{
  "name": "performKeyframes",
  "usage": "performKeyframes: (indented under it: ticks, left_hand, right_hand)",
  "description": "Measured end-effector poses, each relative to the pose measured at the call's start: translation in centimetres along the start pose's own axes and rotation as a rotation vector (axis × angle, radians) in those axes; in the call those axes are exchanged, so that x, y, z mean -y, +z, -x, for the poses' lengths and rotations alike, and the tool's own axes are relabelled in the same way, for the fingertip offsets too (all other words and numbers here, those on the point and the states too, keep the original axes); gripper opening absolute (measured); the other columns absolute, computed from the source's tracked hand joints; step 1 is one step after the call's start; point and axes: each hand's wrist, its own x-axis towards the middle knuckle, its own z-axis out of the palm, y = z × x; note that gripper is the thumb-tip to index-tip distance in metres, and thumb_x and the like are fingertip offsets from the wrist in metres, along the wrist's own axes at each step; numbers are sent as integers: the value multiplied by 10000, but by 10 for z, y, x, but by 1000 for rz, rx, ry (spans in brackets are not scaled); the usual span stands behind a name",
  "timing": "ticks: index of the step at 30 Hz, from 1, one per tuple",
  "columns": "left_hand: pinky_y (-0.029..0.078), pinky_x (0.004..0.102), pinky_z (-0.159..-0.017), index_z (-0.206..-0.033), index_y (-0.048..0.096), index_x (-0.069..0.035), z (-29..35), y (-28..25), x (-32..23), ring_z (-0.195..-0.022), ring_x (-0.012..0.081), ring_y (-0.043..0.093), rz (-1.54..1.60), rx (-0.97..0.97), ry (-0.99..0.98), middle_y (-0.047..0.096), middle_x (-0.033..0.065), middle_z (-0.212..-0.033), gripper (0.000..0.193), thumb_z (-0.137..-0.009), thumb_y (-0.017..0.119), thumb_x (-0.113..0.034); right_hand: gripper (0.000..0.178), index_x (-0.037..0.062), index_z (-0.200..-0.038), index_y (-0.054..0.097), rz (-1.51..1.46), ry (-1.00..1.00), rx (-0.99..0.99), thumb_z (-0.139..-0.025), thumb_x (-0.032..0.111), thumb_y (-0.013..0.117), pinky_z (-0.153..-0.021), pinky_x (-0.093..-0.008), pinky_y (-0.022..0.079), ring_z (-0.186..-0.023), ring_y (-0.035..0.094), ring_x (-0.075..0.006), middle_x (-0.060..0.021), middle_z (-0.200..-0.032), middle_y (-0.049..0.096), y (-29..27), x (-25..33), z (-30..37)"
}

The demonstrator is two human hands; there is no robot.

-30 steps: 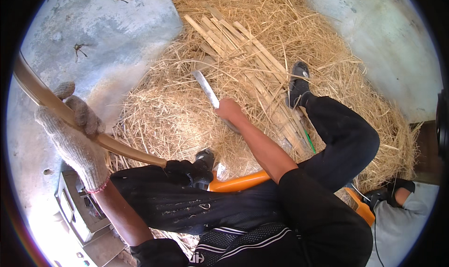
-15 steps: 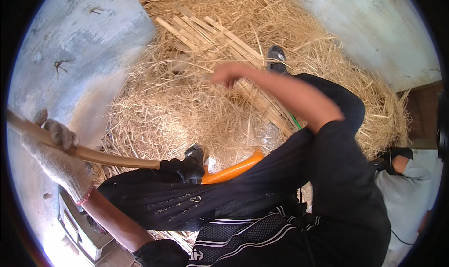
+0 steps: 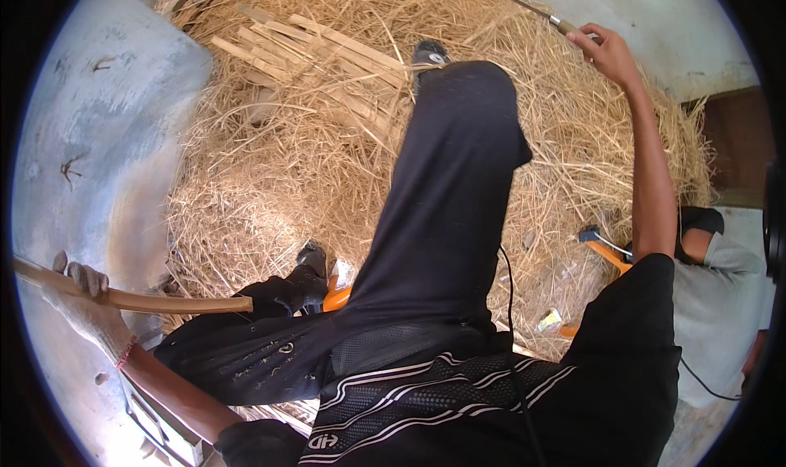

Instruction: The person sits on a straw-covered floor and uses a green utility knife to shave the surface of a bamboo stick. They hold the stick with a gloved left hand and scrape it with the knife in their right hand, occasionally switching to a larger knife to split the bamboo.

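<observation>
My left hand, in a pale knit glove, is closed round a long bamboo strip. One end of the strip lies above my left thigh, and the other runs off at the left rim. At the upper right my bare right hand grips a knife by its wooden handle. Its long, thin blade points up and left and runs out of the picture at the top. On the straw beyond my feet lies a pile of split bamboo strips.
Loose straw-like shavings cover the floor. Blue-grey walls stand at the left and upper right. Orange seat parts show beside my legs. At the right sits another person in a grey shirt, close to my right elbow.
My right hand has swung from above the straw in the middle out to the upper right, bringing the knife into view. My right knee has moved left. The bamboo strip has shifted left and slightly down.
</observation>
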Motion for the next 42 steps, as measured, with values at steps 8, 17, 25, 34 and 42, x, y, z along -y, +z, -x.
performKeyframes:
  ticks: [8,17,25,34,42]
  left_hand:
    - [325,232,-460,-1214,537,-2,5,12,-7,-510,88,367,89,-4,-41,394,-8,-684,510,-1038,445,-472]
    - [382,212,-440,-1153,566,-51,32,36,-37,-553,67,452,108,-208,-27,552,-9,-816,439,-1012,538,-466]
    - [387,249,-336,-1020,531,-96,20,33,-54,-405,72,413,334,121,-131,448,-40,-589,543,-997,421,-627]
    - [528,292,-501,-1126,556,-42,28,3,-30,-579,113,520,297,398,-50,498,-1,-751,588,-966,526,-607]
    - [511,272,-570,-1154,555,-21,29,12,-44,-609,94,519,198,410,-32,515,-3,-774,483,-1016,525,-483]
  right_hand:
    - [228,54,-1031,704,77,243,59,-919,171,543,-750,-515,520,-829,670,-436,-253,-857,681,226,-92,123]
    - [352,18,-1097,653,-25,227,657,-840,254,700,-867,-492,523,-974,664,-425,-259,-1085,683,403,-27,203]
    - [358,19,-1116,645,144,273,649,-844,244,707,-870,-491,521,-985,663,-420,-253,-1080,684,349,27,121]
    - [367,19,-1137,636,164,322,564,-850,233,715,-875,-490,520,-997,663,-413,-246,-1076,686,303,63,77]
    - [376,20,-1156,628,78,598,445,-854,223,723,-878,-489,519,-1008,663,-407,-240,-1071,687,250,-10,124]
